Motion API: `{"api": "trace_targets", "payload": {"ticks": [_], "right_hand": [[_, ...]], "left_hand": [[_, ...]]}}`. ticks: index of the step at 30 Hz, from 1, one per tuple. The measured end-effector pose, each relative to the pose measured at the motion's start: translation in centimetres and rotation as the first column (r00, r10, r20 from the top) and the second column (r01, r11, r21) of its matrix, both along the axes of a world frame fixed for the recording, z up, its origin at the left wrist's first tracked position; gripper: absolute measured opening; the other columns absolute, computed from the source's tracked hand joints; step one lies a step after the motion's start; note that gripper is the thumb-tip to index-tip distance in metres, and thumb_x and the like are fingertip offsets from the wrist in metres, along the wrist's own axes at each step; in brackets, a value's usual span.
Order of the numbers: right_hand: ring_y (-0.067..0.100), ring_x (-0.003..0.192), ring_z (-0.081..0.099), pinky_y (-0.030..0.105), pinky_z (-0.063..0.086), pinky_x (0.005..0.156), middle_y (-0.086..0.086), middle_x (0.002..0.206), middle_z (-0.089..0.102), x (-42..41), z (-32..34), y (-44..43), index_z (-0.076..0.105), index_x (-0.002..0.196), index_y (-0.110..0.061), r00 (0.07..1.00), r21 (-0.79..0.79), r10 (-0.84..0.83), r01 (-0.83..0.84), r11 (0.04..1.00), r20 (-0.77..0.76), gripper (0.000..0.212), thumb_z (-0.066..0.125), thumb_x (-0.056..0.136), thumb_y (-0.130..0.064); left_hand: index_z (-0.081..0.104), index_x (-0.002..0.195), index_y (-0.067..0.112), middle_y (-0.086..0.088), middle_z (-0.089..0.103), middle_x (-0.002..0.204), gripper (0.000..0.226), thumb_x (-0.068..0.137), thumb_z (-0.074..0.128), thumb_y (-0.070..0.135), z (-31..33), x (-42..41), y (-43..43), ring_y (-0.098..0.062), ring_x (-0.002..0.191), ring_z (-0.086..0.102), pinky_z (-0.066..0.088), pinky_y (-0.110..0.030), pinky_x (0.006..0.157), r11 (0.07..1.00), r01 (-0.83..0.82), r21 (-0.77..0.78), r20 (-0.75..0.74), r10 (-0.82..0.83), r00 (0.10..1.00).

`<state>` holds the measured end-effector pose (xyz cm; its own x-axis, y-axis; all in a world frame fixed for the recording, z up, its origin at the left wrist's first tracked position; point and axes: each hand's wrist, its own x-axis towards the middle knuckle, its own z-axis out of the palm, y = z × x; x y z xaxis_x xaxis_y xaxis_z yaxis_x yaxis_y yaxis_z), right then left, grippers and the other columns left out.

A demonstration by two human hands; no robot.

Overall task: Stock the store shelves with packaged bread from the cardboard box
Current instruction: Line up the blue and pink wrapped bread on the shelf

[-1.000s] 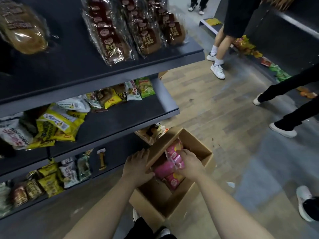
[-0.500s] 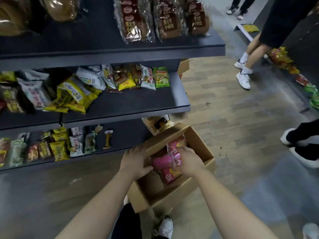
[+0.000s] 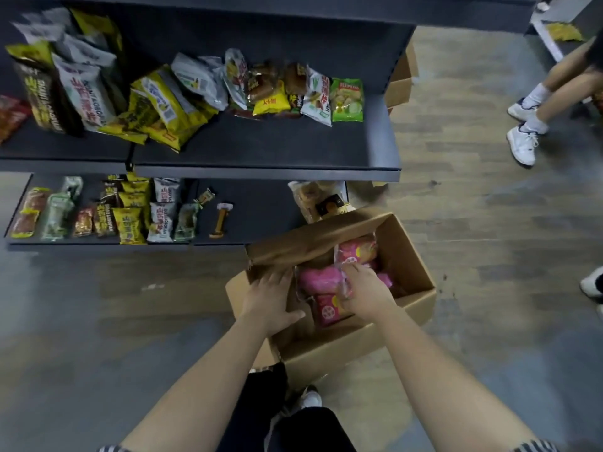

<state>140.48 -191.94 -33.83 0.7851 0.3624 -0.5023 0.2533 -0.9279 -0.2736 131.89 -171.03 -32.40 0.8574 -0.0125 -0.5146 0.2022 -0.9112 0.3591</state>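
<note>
Left hand (image 3: 270, 298), grip wide, steadies brown cardboard box (image 3: 342, 349); right hand (image 3: 362, 293) grip holds pink plastic bread packet (image 3: 315, 279), likely for lifting.

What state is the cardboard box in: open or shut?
Open: the cardboard box has its flap raised; pink bread packets show inside, right hand gripping one.

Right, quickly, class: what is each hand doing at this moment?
Left hand: open, pressing the cardboard box flap.
Right hand: closed, pinching a pink bread packet.
</note>
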Motion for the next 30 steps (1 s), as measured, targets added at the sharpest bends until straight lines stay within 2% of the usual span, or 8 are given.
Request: {"api": "trace_targets", "payload": {"ticks": [5,10,16,20,23,26,30], "right_hand": [[0.023,0.134,0.039,0.04,0.046,0.102,0.0,0.149,0.038,1.6,-4.7,0.7,0.033,0.148,-0.023,0.999,-0.019,0.027,-0.028,0.999,-0.031,0.079,0.07,0.078,-0.016],[0.027,0.138,0.035,0.04,0.043,0.105,0.002,0.147,0.039,3.3,-9.7,1.3,0.036,0.147,-0.022,0.998,-0.041,0.049,-0.05,0.998,-0.034,0.075,0.065,0.079,-0.01],[0.029,0.145,0.022,0.041,0.033,0.114,0.005,0.154,0.029,4.2,-14.3,1.2,0.032,0.148,-0.02,0.992,-0.104,0.089,-0.097,0.99,-0.086,0.08,0.067,0.077,-0.005],[0.03,0.148,0.011,0.042,0.027,0.117,-0.001,0.161,0.017,4.5,-15.9,1.4,0.025,0.152,-0.021,0.991,-0.134,0.114,-0.121,0.984,-0.065,0.079,0.058,0.083,0.001],[0.033,0.147,0.011,0.045,0.03,0.116,-0.002,0.161,0.015,4.5,-16.6,1.6,0.022,0.153,-0.023,0.99,-0.154,0.141,-0.142,0.978,-0.023,0.082,0.055,0.084,0.004],[0.04,0.144,0.016,0.047,0.034,0.112,0.004,0.157,0.021,4.2,-16.8,1.9,0.022,0.153,-0.021,0.989,-0.194,0.151,-0.148,0.97,0.004,0.078,0.051,0.087,0.007],[0.043,0.139,0.022,0.046,0.04,0.107,0.011,0.15,0.026,4.2,-16.3,2.4,0.032,0.148,-0.013,0.992,-0.235,0.129,-0.123,0.964,0.012,0.064,0.048,0.09,0.007]], "left_hand": [[0.013,0.156,0.024,-0.003,0.027,0.158,0.094,0.083,0.061,0.059,-4.3,1.8,-0.8,-0.025,0.143,0.029,0.022,-0.04,0.117,1.0,-0.024,0.002,-0.032,0.025,0.999],[0.009,0.156,0.023,-0.006,0.023,0.158,0.097,0.083,0.064,0.056,-9.0,3.4,-1.9,-0.029,0.143,0.028,0.026,-0.042,0.115,0.996,-0.08,-0.028,-0.1,0.077,0.992],[0.001,0.156,0.024,-0.003,0.012,0.162,0.106,0.08,0.071,0.052,-12.9,4.2,-2.5,-0.028,0.145,0.024,0.027,-0.037,0.114,0.983,-0.149,-0.105,-0.114,0.137,0.984],[-0.006,0.157,0.021,-0.002,0.0,0.164,0.115,0.079,0.071,0.057,-14.2,4.7,-2.9,-0.028,0.149,0.01,0.018,-0.04,0.118,0.989,-0.137,-0.062,-0.121,0.129,0.984],[-0.007,0.156,0.021,-0.002,-0.002,0.164,0.115,0.08,0.07,0.057,-14.3,4.8,-2.8,-0.027,0.15,0.006,0.014,-0.04,0.119,0.991,-0.122,-0.047,-0.115,0.116,0.987],[-0.005,0.156,0.023,-0.001,0.0,0.164,0.112,0.08,0.07,0.057,-13.9,4.7,-2.4,-0.026,0.15,0.008,0.013,-0.039,0.119,0.992,-0.115,-0.054,-0.096,0.11,0.989],[-0.003,0.156,0.023,-0.002,0.003,0.164,0.108,0.082,0.069,0.057,-13.3,4.6,-2.3,-0.026,0.15,0.009,0.014,-0.04,0.119,0.994,-0.096,-0.046,-0.087,0.092,0.992]]}}
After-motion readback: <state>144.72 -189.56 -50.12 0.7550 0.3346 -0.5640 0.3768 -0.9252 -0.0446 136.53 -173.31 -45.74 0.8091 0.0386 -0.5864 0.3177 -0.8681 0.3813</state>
